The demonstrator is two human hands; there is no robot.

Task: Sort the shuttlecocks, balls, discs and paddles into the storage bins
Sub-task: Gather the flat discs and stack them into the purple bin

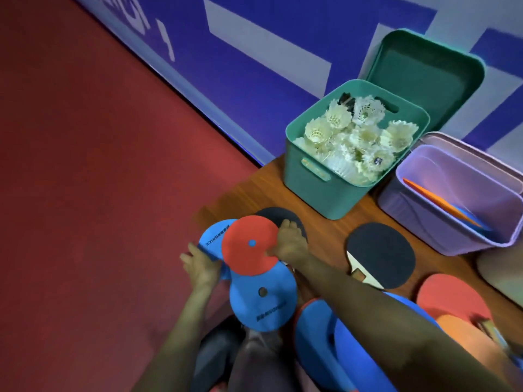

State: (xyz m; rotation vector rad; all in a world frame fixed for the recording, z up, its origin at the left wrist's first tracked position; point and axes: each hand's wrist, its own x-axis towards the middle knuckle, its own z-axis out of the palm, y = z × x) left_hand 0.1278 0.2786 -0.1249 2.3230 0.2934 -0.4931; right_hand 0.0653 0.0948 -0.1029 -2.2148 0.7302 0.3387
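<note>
At the left end of the wooden table (334, 230) I hold a fan of flat discs. My right hand (290, 244) pinches the red disc (247, 247) at its right edge. My left hand (202, 268) grips a blue disc (210, 241) from below; a second blue disc (261, 301) hangs under the red one. A dark paddle (278, 216) lies partly hidden behind my right hand. Another dark paddle (380, 254) lies flat to the right. A red paddle (450, 295) sits near the front right.
A green bin (308, 176) full of white shuttlecocks (351, 137) stands at the back, its lid (424, 72) propped behind. A lilac bin (458, 236) to the right holds orange and blue discs. A blue chair (319, 332) is below my right arm. Red floor lies left.
</note>
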